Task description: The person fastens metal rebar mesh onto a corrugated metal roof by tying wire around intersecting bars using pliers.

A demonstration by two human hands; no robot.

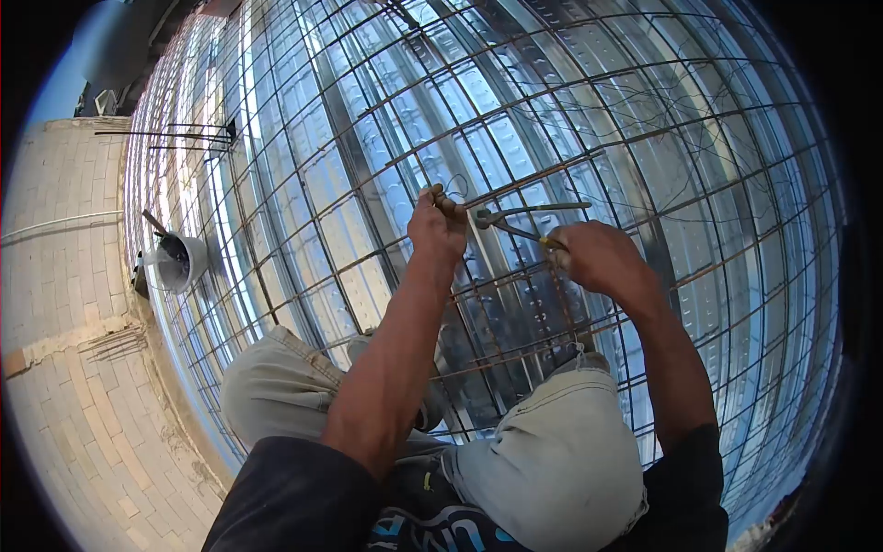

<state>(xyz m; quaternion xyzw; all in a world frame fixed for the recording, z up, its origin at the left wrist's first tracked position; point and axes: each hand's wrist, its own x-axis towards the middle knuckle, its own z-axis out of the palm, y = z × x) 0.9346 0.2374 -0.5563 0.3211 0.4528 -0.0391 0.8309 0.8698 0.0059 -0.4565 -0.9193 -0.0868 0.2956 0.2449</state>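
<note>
My right hand is closed around one handle of a pair of pincers. The other handle stands spread away, outside the grip. The head of the pincers points left, close to the fingers of my left hand. That hand is pinched shut at a bar of the rebar mesh. A thin wire curls up in a loop from its fingertips; the exact hold is partly hidden by the fingers.
Shiny corrugated metal decking lies under the mesh. Loose thin wires trail over the bars at upper right. A white bucket stands at the left edge, beside a brick wall. Bars stick out near the wall. My bent knees are below.
</note>
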